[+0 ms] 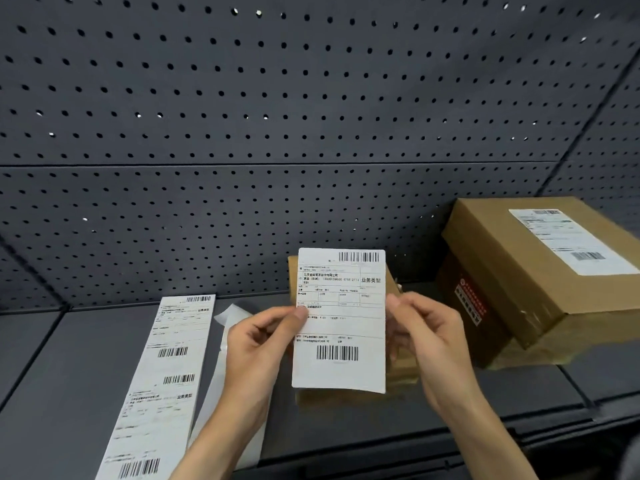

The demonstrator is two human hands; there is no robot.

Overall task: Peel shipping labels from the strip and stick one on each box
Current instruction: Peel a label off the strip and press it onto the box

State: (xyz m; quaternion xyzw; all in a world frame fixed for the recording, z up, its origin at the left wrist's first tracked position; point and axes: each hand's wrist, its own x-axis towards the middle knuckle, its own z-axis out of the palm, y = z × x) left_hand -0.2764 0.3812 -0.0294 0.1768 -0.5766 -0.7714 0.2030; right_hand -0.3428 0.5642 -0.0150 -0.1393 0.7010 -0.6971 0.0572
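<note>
- At the centre of the view, a peeled shipping label [339, 320] is held upright between both hands, printed side toward the camera, with barcodes at its top and bottom.
- The left hand [258, 336] pinches the label's 9 o'clock edge, thumb on the front.
- The right hand [424, 336] grasps the 3 o'clock edge with curled fingers.
- Directly behind the label sits a small cardboard box [393, 372], mostly hidden by it.
- Toward 8 o'clock, the label strip [162, 379] lies flat on the dark shelf [76, 358], several printed labels still on it.
- Just beside the strip, empty backing paper [225, 344] curls up behind the left hand.
- Toward 3 o'clock, a larger labelled box [540, 271] rests tilted, a label already on its top face.
- From 9 to 3 o'clock across the top, a grey pegboard [277, 98] forms the back wall.
</note>
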